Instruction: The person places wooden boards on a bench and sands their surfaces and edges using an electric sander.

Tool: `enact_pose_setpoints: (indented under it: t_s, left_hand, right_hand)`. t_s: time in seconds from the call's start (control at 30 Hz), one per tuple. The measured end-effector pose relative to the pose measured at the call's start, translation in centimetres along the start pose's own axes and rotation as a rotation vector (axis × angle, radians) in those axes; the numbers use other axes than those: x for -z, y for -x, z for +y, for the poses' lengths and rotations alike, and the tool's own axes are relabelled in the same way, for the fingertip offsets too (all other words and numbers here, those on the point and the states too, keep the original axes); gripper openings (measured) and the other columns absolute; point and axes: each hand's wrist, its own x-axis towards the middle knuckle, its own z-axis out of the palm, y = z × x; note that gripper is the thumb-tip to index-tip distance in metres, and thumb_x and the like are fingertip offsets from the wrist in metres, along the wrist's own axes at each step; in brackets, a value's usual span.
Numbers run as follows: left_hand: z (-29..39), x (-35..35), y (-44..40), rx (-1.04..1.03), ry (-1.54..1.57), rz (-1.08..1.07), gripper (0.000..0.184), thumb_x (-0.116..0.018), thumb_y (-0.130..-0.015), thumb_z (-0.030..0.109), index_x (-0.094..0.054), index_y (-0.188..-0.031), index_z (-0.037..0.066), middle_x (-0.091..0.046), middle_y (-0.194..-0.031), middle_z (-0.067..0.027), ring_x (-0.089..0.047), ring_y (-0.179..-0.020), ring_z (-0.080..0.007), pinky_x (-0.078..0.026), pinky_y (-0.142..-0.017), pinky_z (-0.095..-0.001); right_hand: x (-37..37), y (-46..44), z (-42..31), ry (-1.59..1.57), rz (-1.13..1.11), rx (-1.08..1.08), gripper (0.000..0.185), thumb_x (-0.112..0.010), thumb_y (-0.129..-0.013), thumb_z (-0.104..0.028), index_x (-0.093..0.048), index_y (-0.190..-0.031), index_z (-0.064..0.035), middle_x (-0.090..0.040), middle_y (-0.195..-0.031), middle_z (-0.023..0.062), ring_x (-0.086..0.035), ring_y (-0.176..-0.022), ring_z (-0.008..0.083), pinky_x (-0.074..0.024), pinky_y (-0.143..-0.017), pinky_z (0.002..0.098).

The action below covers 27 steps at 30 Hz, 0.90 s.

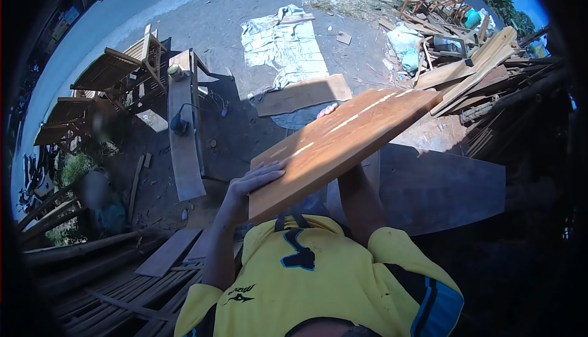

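Note:
A thick reddish-brown wooden board point(349, 147) is held up, tilted, in front of my chest, with several pale streaks along its top face. My left hand point(258, 177) grips its near left end, fingers laid over the top face. The right forearm passes beneath the board, and only the fingertips of my right hand point(327, 110) show, curled over the far edge; the rest of that hand is hidden. Beyond the board, a flat plank point(304, 95) lies on a white cloth point(285, 49) on the ground.
To the left stands a narrow workbench point(185, 153) with a dark power tool point(179, 124) and a can on it. Slatted wooden chairs point(110, 70) are farther left. A wide dark panel point(444, 187) is at right. Scrap lumber point(478, 79) is piled behind it; more boards point(168, 252) lie lower left.

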Motion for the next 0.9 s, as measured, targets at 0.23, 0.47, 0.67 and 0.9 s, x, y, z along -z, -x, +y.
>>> enact_pose_setpoints:
  t_s: [0.23, 0.47, 0.67, 0.9]
  left_hand:
    - [-2.6, 3.5, 3.1, -0.21, -0.436, -0.048, 0.055, -0.085, -0.083, 0.017, -0.073, -0.136, 0.025, -0.066, -0.151, 0.0002, -0.054, -0.148, -0.0255, -0.03, -0.13, -0.0499]
    - [-3.4, 5.3, 5.2, -0.183, -0.513, 0.087, 0.046, -0.076, -0.088, 0.013, -0.076, -0.133, 0.022, -0.068, -0.148, -0.0034, -0.058, -0.144, -0.0267, -0.036, -0.127, -0.0484]
    - [-5.2, 6.7, 7.2, -0.229, -0.683, 0.271, 0.051, -0.08, -0.083, 0.014, -0.075, -0.133, 0.02, -0.071, -0.14, -0.0025, -0.064, -0.135, -0.0233, -0.046, -0.12, -0.0463]
    - [-5.9, 7.1, 8.3, -0.261, -0.667, 0.527, 0.043, -0.083, -0.076, 0.005, -0.077, -0.118, 0.01, -0.074, -0.121, -0.0073, -0.069, -0.118, -0.029, -0.057, -0.104, -0.0437]
  right_hand:
    - [-9.0, -2.8, 4.3, 0.124, 0.245, 0.06, 0.072, -0.044, -0.106, -0.068, -0.059, -0.145, -0.009, -0.066, -0.14, 0.0089, -0.062, -0.125, 0.0325, -0.0498, -0.109, 0.0472]
    - [-11.3, -4.7, 6.2, 0.166, 0.245, 0.078, 0.073, -0.044, -0.106, -0.068, -0.058, -0.145, -0.0091, -0.066, -0.14, 0.0087, -0.062, -0.125, 0.0318, -0.0499, -0.108, 0.047]
    - [-12.0, -5.6, 7.1, 0.213, 0.253, 0.06, 0.073, -0.044, -0.106, -0.069, -0.058, -0.145, -0.0092, -0.066, -0.14, 0.0086, -0.062, -0.125, 0.0313, -0.0499, -0.108, 0.0469]
    - [-12.8, -5.9, 7.0, 0.26, 0.285, 0.048, 0.074, -0.044, -0.105, -0.07, -0.058, -0.146, -0.0094, -0.066, -0.14, 0.0084, -0.062, -0.125, 0.0306, -0.05, -0.108, 0.0467]
